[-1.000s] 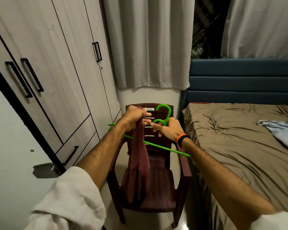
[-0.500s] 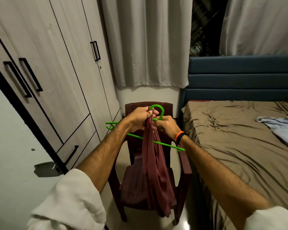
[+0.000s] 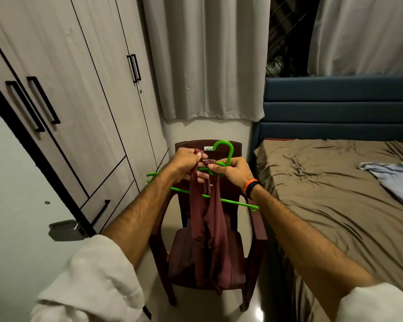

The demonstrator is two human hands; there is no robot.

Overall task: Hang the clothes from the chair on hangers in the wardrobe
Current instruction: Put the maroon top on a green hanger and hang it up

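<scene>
Since half a second ago both hands hold about the same spot in front of the chair back, and the maroon garment [image 3: 209,219] hangs a bit straighter, bunched at the top between them. Surroundings — wardrobe [image 3: 63,108] on the left with its doors closed and black handles, one white panel nearest the camera edge-on at far left; grey curtain [image 3: 207,56] behind; bed [image 3: 335,194] with brown sheet on the right, a pale blue cloth [image 3: 391,175] lying on it. Maroon plastic chair [image 3: 254,231] stands between wardrobe and bed, directly below the hands, more dark fabric on its seat. Left hand [image 3: 184,162] has fingers curled, gripping the top of the garment. Right hand [image 3: 233,169] — orange-and-black band at the wrist — pinches the garment's top edge together with the green hanger [image 3: 228,154] at its neck. Hanger hook points up past the right hand; its bar runs across behind the hanging cloth, ends sticking out either side. Garment drapes down from the hands to the chair seat.
</scene>
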